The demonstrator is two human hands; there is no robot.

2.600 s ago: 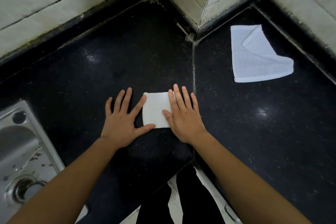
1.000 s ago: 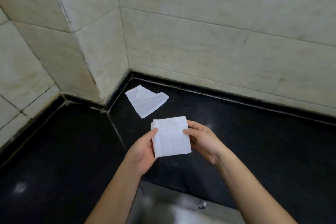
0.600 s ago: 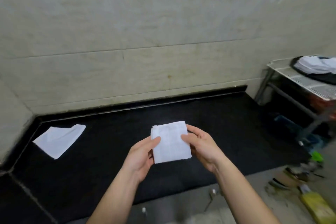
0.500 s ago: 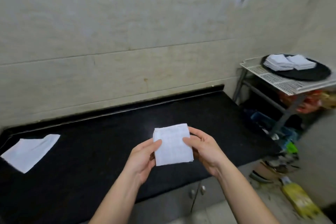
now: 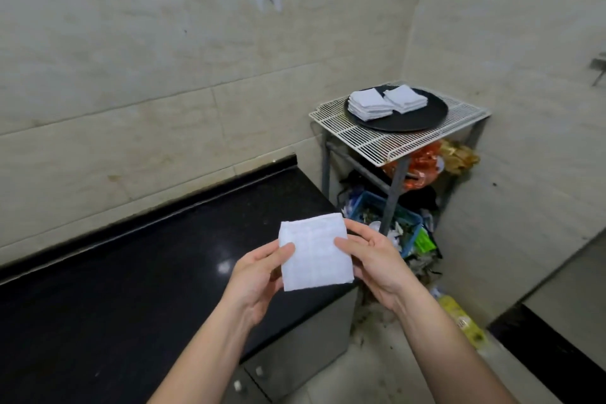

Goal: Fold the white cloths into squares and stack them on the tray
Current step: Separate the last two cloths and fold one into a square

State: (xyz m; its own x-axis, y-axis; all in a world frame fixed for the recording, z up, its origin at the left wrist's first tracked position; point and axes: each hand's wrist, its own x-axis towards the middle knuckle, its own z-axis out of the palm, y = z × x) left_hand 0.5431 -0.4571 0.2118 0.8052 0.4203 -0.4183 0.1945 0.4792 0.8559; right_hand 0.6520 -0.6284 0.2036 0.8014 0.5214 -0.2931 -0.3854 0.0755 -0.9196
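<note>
- folded white cloth (image 5: 314, 252): roughly square, held up in the air btwn both hands, above the right end of the black countertop (image 5: 131, 272), not touching it.
- left hand (image 5: 259, 269): pinches the cloth's left edge, thumb on the near face, fingers curled behind.
- right hand (image 5: 373, 262): grips the cloth's right edge the same way, thumb in front, other fingers behind, palm turned inward.
- round black tray (image 5: 418, 118): sits on top of a white wire rack (image 5: 393, 144), past the counter's end by the wall corner, well apart from the hands.
- on the tray: 2 piles of folded white cloths side by side. The left pile (image 5: 369, 103) is taller, the right pile (image 5: 405, 98) lower. Can't tell if they touch.
- under the rack: blue basket (image 5: 355, 207) w/ scraps in it & an orange bag (image 5: 423, 170) above it. The rest is clutter, too jumbled to tell.
- yellow bottle (image 5: 462, 321): lying on the floor, right of the right forearm.
- grey cabinet (image 5: 295, 348): below the counter, w/ small knobs on its doors.
- beige tiled wall (image 5: 164, 75): behind the counter & rack.
</note>
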